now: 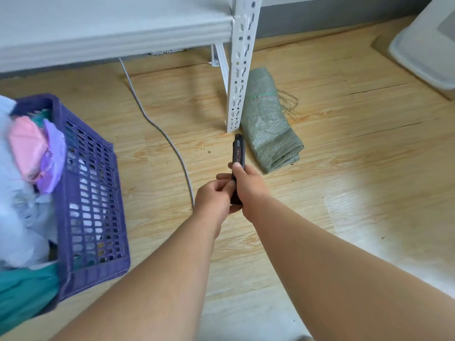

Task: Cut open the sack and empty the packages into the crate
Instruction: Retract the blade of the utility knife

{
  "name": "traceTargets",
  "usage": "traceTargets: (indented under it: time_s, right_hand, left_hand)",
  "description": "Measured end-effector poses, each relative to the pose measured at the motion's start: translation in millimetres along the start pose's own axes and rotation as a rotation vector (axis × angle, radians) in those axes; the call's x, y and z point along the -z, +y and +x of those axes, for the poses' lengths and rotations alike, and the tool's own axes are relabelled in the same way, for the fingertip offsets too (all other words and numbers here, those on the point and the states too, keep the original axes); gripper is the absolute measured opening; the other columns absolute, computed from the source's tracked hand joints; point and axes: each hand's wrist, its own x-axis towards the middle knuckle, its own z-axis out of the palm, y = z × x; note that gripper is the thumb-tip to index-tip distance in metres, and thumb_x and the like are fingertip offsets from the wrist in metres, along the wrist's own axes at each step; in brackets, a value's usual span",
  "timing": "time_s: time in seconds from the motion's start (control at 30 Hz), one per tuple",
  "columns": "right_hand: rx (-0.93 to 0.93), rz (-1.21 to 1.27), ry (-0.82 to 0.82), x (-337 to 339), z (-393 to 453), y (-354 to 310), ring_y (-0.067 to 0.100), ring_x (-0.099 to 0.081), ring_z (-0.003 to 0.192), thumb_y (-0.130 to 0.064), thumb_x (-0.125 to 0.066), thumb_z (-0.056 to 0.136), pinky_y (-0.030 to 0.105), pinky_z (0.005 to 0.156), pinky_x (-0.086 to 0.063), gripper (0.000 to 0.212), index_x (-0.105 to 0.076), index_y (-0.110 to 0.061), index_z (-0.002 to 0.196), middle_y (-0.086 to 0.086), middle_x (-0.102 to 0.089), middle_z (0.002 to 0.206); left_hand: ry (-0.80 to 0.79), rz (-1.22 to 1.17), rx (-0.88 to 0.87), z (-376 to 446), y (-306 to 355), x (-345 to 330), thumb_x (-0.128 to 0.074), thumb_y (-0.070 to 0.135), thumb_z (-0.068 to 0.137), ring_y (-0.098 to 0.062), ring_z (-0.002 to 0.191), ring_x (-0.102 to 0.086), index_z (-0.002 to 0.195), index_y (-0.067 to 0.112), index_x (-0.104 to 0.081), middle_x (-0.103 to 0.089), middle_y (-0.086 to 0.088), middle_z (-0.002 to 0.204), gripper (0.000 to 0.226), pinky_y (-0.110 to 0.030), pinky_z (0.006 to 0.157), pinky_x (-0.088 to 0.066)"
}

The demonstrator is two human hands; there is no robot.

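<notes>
A black utility knife (238,153) is held upright over the wooden floor, no blade showing. My right hand (248,185) grips its handle with the thumb on top. My left hand (216,198) pinches the lower end of the handle. A green woven sack (268,124) lies folded and flat on the floor beside the shelf leg, just beyond the knife. The purple plastic crate (91,193) stands at the left, filled with pink, lilac, white and teal packages (29,148).
A white metal shelf upright (240,70) stands in front of the sack, with a shelf board (110,33) above left. A grey cable (167,136) runs across the floor. A white bin (423,45) sits at the far right.
</notes>
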Motion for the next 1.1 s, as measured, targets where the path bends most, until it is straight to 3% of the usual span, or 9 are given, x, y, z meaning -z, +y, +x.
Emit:
traceTargets:
  time_s: [0.07, 0.17, 0.37, 0.5, 0.63, 0.73, 0.87, 0.97, 1.1]
  right_hand:
    - [-0.025, -0.015, 0.008, -10.2, -34.9, -23.1, 0.018, -0.07, 0.078, -0.035, -0.044, 0.1, 0.036, 0.072, -0.056, 0.026, -0.06, -0.018, 0.111, -0.005, -0.074, 0.083]
    - [-0.058, -0.055, 0.013, -24.7, -88.3, -60.1, 0.02, -0.069, 0.087, -0.039, -0.045, 0.099, 0.043, 0.086, -0.055, 0.028, -0.062, -0.019, 0.108, -0.004, -0.073, 0.09]
    - [-0.038, -0.109, -0.033, -51.8, -194.8, -129.2, 0.032, -0.067, 0.099, -0.042, -0.05, 0.096, 0.052, 0.092, -0.052, 0.033, -0.063, -0.013, 0.105, 0.016, -0.069, 0.106]
    - [0.014, -0.106, -0.079, -67.2, -262.7, -172.5, 0.021, -0.065, 0.085, -0.034, -0.05, 0.098, 0.04, 0.084, -0.057, 0.026, -0.065, -0.015, 0.107, 0.016, -0.069, 0.105]
    - [0.06, -0.099, -0.089, -86.6, -317.8, -219.7, 0.016, -0.063, 0.079, -0.026, -0.052, 0.098, 0.041, 0.084, -0.057, 0.02, -0.068, -0.017, 0.106, 0.007, -0.067, 0.091]
    - [0.132, -0.103, -0.065, -104.4, -349.5, -254.1, 0.014, -0.066, 0.082, -0.024, -0.058, 0.095, 0.039, 0.085, -0.058, 0.017, -0.069, -0.017, 0.107, 0.003, -0.069, 0.089]
    - [0.237, -0.147, -0.019, -124.5, -389.6, -289.9, 0.01, -0.068, 0.083, -0.03, -0.062, 0.092, 0.032, 0.078, -0.055, 0.013, -0.07, -0.026, 0.102, -0.005, -0.072, 0.086]
    - [0.313, -0.257, 0.055, -137.2, -418.9, -319.0, 0.004, -0.06, 0.069, -0.04, -0.064, 0.089, 0.024, 0.068, -0.047, 0.012, -0.069, -0.033, 0.098, -0.013, -0.068, 0.077]
    - [0.375, -0.326, 0.104, -157.0, -444.2, -368.3, 0.011, -0.057, 0.052, -0.038, -0.058, 0.093, 0.027, 0.055, -0.044, 0.025, -0.067, -0.021, 0.109, -0.004, -0.068, 0.078]
  left_hand:
    - [-0.01, -0.033, 0.012, -29.7, 18.8, 12.5, -0.061, 0.023, 0.093, -0.019, 0.081, -0.071, 0.102, 0.014, -0.07, -0.072, -0.008, 0.095, 0.016, -0.029, 0.069, -0.06]
    - [-0.014, -0.083, 0.023, -76.0, 52.7, 29.7, -0.06, 0.022, 0.093, -0.019, 0.086, -0.071, 0.1, 0.015, -0.07, -0.073, -0.008, 0.096, 0.014, -0.03, 0.068, -0.06]
    - [0.03, -0.139, 0.017, -163.4, 130.7, 61.7, -0.065, 0.028, 0.09, -0.017, 0.075, -0.072, 0.096, 0.019, -0.07, -0.074, -0.005, 0.091, 0.013, -0.027, 0.061, -0.059]
    - [0.054, -0.159, -0.006, -221.7, 178.6, 87.1, -0.065, 0.023, 0.09, -0.02, 0.084, -0.071, 0.098, 0.023, -0.07, -0.073, -0.003, 0.093, 0.01, -0.036, 0.075, -0.06]
    - [0.02, -0.188, -0.033, -270.0, 225.3, 111.8, -0.06, 0.017, 0.093, -0.018, 0.085, -0.07, 0.106, 0.017, -0.069, -0.072, -0.006, 0.097, 0.016, -0.032, 0.07, -0.06]
    - [-0.015, -0.174, -0.079, -300.0, 262.3, 130.3, -0.058, 0.015, 0.094, -0.019, 0.089, -0.07, 0.109, 0.016, -0.067, -0.072, -0.008, 0.101, 0.017, -0.035, 0.076, -0.059]
    - [-0.064, -0.065, -0.182, -337.7, 307.6, 159.8, -0.058, 0.014, 0.094, -0.004, 0.079, -0.069, 0.101, 0.029, -0.068, -0.074, 0.007, 0.09, 0.02, -0.022, 0.066, -0.052]
    - [-0.088, 0.034, -0.252, -364.7, 341.7, 180.8, -0.057, 0.011, 0.093, 0.003, 0.074, -0.065, 0.1, 0.033, -0.068, -0.07, 0.016, 0.081, 0.026, -0.02, 0.066, -0.048]
    - [-0.14, 0.179, -0.341, -395.3, 392.3, 195.8, -0.05, 0.004, 0.094, -0.011, 0.083, -0.063, 0.118, 0.025, -0.064, -0.069, 0.005, 0.095, 0.035, -0.02, 0.065, -0.05]
